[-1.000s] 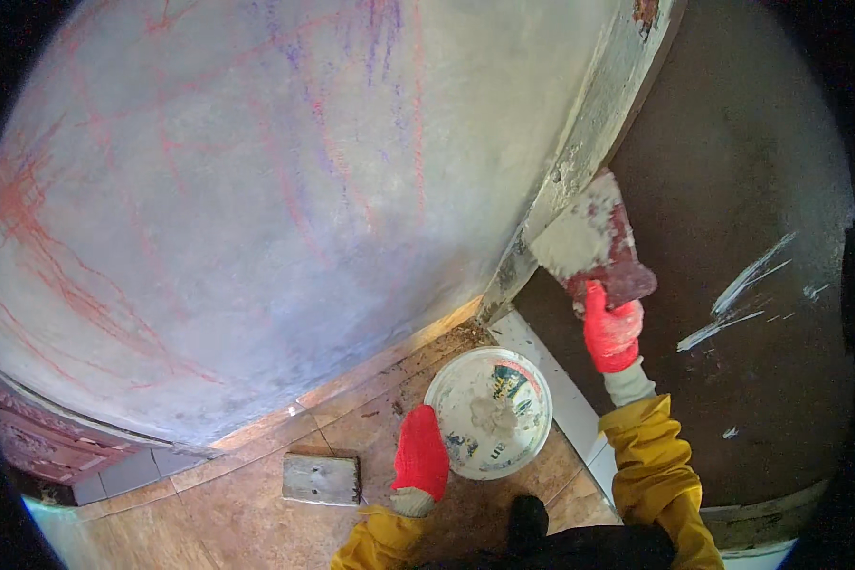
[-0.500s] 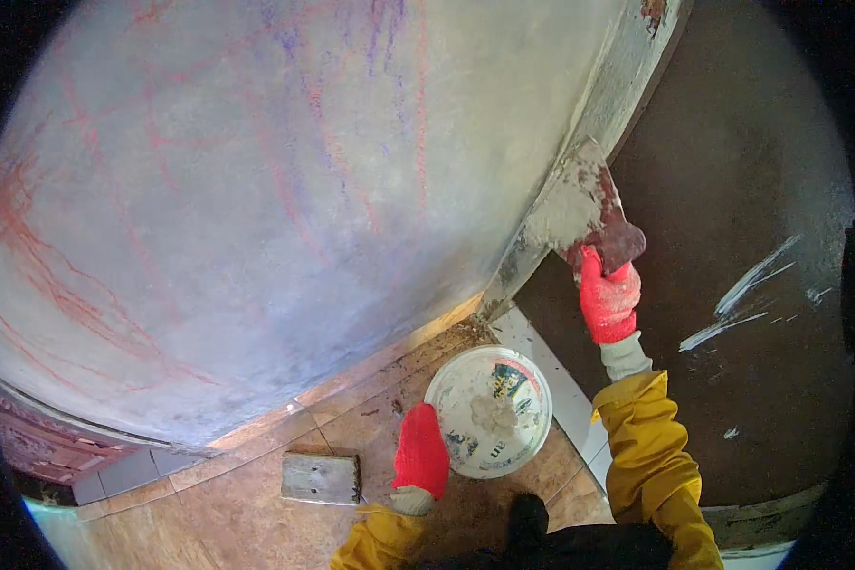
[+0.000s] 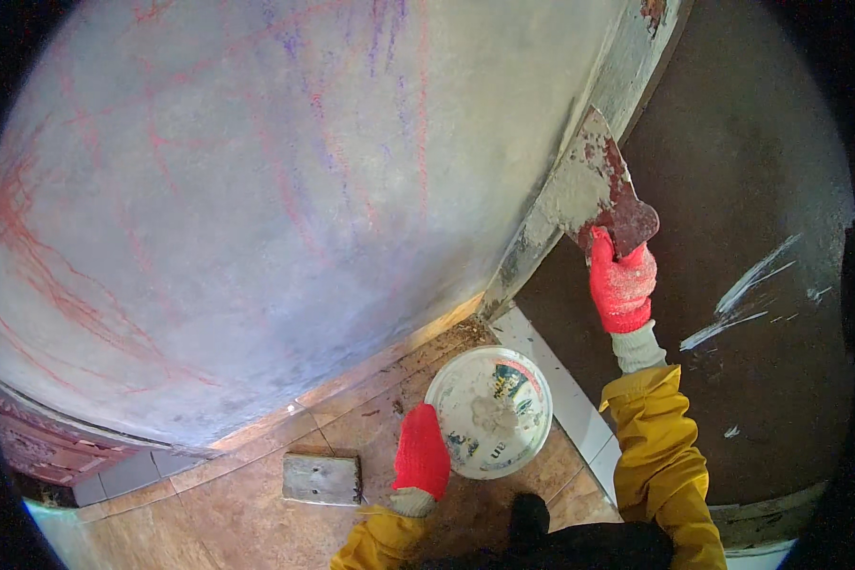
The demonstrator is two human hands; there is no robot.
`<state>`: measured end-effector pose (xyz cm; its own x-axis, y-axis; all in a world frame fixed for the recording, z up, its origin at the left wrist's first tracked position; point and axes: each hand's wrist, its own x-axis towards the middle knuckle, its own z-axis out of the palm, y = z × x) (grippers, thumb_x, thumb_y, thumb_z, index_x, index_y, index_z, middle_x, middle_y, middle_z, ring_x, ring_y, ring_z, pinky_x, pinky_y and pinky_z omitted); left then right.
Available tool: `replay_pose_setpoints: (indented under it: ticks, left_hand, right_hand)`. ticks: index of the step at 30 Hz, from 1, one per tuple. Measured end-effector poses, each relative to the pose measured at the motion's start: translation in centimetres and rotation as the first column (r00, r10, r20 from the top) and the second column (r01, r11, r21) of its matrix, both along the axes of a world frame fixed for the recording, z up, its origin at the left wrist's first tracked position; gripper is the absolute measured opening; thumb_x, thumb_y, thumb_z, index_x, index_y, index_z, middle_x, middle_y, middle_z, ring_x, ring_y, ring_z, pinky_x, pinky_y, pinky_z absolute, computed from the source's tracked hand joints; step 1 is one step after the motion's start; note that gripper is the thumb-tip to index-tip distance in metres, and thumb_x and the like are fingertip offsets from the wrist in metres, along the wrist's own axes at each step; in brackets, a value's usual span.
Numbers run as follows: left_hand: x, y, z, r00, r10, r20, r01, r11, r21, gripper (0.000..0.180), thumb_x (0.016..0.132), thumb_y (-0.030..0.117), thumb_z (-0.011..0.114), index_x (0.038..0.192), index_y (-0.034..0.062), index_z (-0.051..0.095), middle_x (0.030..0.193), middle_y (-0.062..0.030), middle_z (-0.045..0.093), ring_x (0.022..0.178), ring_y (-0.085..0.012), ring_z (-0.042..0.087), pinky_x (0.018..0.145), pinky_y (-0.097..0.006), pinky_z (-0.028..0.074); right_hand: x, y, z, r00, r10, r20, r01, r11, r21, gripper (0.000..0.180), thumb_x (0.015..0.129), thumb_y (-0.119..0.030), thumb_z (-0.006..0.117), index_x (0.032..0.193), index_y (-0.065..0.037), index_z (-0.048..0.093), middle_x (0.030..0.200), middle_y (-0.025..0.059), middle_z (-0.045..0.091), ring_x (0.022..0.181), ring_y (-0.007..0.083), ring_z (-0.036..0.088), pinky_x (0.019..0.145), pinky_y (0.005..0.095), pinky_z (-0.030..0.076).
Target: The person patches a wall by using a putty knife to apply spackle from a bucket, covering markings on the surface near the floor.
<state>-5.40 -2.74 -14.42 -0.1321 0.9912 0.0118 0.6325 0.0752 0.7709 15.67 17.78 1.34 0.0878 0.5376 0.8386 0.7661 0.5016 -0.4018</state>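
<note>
Head view: a broad, flat, maroon scraper [image 3: 622,207] is gripped by the right hand [image 3: 623,283], gloved in red knit, fingers closed around its lower end and thumb laid along the face. The blade is coated over much of its face with pale grey paste [image 3: 579,190]; its outer edge is laid over a narrow, weathered grey strip [image 3: 627,81] at the wall's border. Where paste on the blade ends and paste on the strip begins cannot be told.

By the left hand [image 3: 420,454], gloved in the same red, the near-left rim of a round white plastic lid [image 3: 475,375] is overlapped; its fingertips are hidden, so whether the rim is gripped cannot be told. A grey lump of paste [image 3: 494,418] is carried at the lid's middle. Both forearms are covered by yellow sleeves [image 3: 660,442].

Left of that hand, a rectangular, worn grey block [image 3: 322,478] is set on brown tiled flooring [image 3: 247,508]. Right of the lid, a row of white tiles [image 3: 565,408] is edged by a dark brown surface [image 3: 722,190], marked with white streaks. Beyond, a pale grey wall [image 3: 237,218] is scribbled over in red and purple.
</note>
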Motion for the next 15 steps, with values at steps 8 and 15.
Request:
replay_pose_setpoints:
  ticks: [8, 15]
  left_hand:
    - [0.1, 0.0, 0.5, 1.000, -0.008, 0.021, 0.009, 1.000, -0.007, 0.042, 0.086, 0.011, 0.032, 0.126, -0.0023, 0.034, 0.128, -0.0228, 0.038, 0.119, -0.0363, 0.036, 0.102, -0.042, 0.025]
    - [0.0, 0.2, -0.4, 0.999, -0.032, -0.001, 0.032, 0.999, -0.015, 0.042, 0.087, 0.012, 0.033, 0.127, -0.0020, 0.034, 0.128, -0.0228, 0.038, 0.119, -0.0364, 0.035, 0.101, -0.042, 0.026]
  right_hand:
    - [-0.1, -0.2, 2.8, 0.998, 0.038, -0.040, -0.036, 0.998, 0.045, 0.023, 0.074, -0.012, 0.064, 0.096, -0.006, 0.059, 0.076, 0.0107, 0.064, 0.067, 0.0234, 0.063, 0.061, 0.0316, 0.048]
    - [-0.7, -1.2, 7.4, 0.892, 0.114, -0.438, -0.085, 0.993, 0.085, 0.016, 0.080, -0.012, 0.061, 0.092, -0.003, 0.063, 0.080, 0.0026, 0.064, 0.067, 0.0098, 0.058, 0.059, 0.0253, 0.046]
